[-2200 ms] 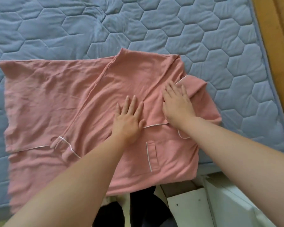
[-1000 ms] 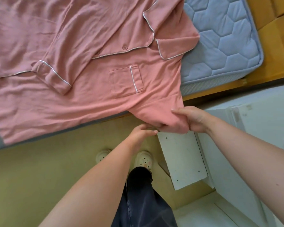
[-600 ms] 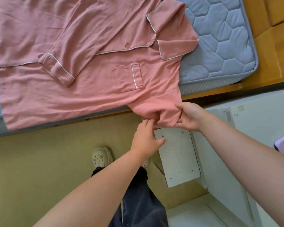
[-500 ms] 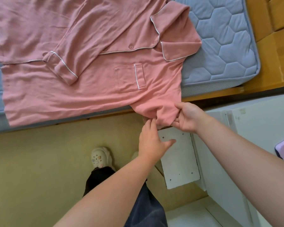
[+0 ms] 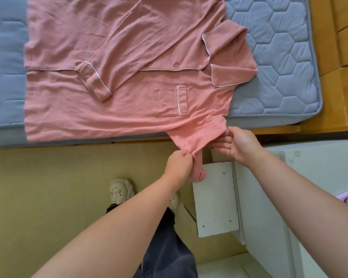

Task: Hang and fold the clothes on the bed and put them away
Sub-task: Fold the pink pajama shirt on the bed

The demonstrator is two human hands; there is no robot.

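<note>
Bedroom, seen from above: blue-grey quilted mattress (image 5: pixel 279 57) fills the top of the view, yellowish floor (image 5: pixel 48 197) lies below it. Pink pyjama shirt (image 5: pixel 129 57) lies face up on the mattress, spanning 10 o'clock to 1 o'clock, with its near edge over the mattress side. One arm is already folded across the chest, its piped cuff (image 5: pixel 96 83) at about 11 o'clock. Pocket (image 5: pixel 170 101) sits near centre, collar (image 5: pixel 227 63) at 1 o'clock. The hanging sleeve (image 5: pixel 197 137) drops off the bed edge toward 6 o'clock from the pocket. Left hand (image 5: pixel 179 165) has its fingers curled round the bunched lower part of that sleeve, holding it tight. Right hand (image 5: pixel 237 145), at 2 o'clock from the left, pinches the sleeve's upper edge close to the shoulder seam. The fabric runs taut between the two grips, and its tail hangs just below the left fist. Judgement: the step is laying this sleeve back over the chest. To do it well, lift both hands together toward 12 o'clock, keep the shoulder fold line straight, lay the sleeve flat without dragging the body off the edge, then smooth it. White cabinet (image 5: pixel 215 197) stands at 4 o'clock, wooden bed frame (image 5: pixel 340 97) at 3 o'clock.
</note>
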